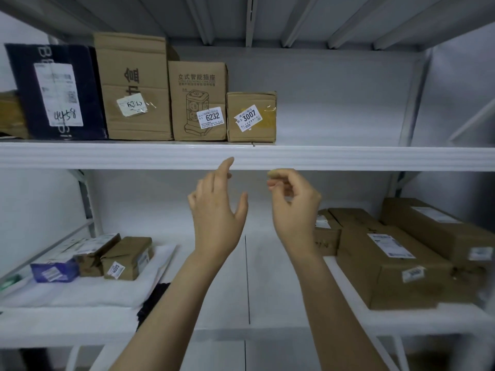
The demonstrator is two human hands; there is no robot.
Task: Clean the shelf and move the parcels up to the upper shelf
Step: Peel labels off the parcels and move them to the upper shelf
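- The upper shelf (348,158) looks like white painted metal, smooth with a slight sheen, and its front edge is ribbed.
- The lower shelf (281,277) has the same white finish, but matt.
- The grey ribs (249,20) overhead look like matt metal.
- The tall box (134,70), the 6232 box (198,89) and the 3007 box (251,103) are matt brown cardboard with white paper labels. Glossy yellowish tape crosses the 3007 box.
- The dark box (24,84) at far left is matt navy card.
- The white cloth (80,293) at near left looks soft and nubbly.
- The blue packet (53,271) on the cloth looks glossy.
- The long boxes (388,269) on the right are matt cardboard.
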